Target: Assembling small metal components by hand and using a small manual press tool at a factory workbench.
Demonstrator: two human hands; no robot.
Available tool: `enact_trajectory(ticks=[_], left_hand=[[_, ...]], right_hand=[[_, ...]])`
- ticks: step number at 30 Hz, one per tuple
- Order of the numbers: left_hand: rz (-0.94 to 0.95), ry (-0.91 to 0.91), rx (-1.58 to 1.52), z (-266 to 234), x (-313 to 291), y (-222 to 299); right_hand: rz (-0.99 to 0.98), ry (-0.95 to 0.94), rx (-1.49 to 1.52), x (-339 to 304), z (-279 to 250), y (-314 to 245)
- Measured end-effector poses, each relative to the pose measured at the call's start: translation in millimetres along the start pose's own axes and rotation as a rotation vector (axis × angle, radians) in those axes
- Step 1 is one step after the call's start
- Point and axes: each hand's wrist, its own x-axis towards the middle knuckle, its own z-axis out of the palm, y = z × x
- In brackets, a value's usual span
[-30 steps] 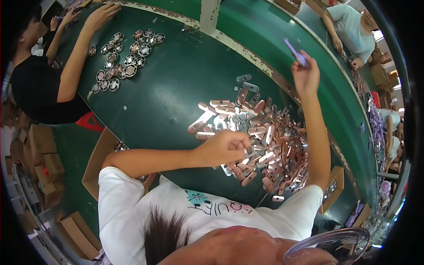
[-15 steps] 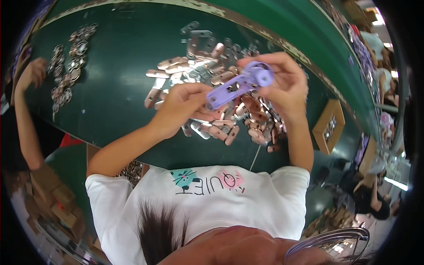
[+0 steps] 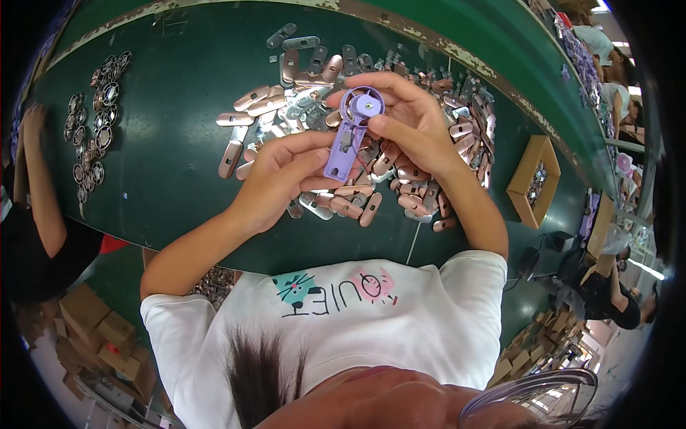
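Both hands pinch the small purple plastic fan (image 3: 351, 132) just above the pile of pink metal pieces (image 3: 400, 179), left hand (image 3: 275, 179) low, right hand (image 3: 407, 118) at the round top, best kept steady.

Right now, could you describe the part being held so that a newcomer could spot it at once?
Look at the green table, above the heap of pinkish oblong shells. Between the left hand and right hand is the purple fan piece: the only lilac part, with a ring at its top.
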Motion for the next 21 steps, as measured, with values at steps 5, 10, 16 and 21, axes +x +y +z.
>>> enact_trajectory(ticks=[5,10,16,21], left_hand=[[0.032,-0.012,0.014,-3,2,-1],[0.037,-0.018,0.085,-7,1,-3],[0.03,0.013,0.122,-7,3,-5],[0.254,0.061,0.232,-4,0,-22]], right_hand=[[-0.016,-0.019,-0.101,3,-2,2],[-0.011,-0.035,-0.119,2,-3,8],[-0.032,-0.023,-0.175,-1,-1,12],[0.047,0.038,-0.125,-2,4,6]])
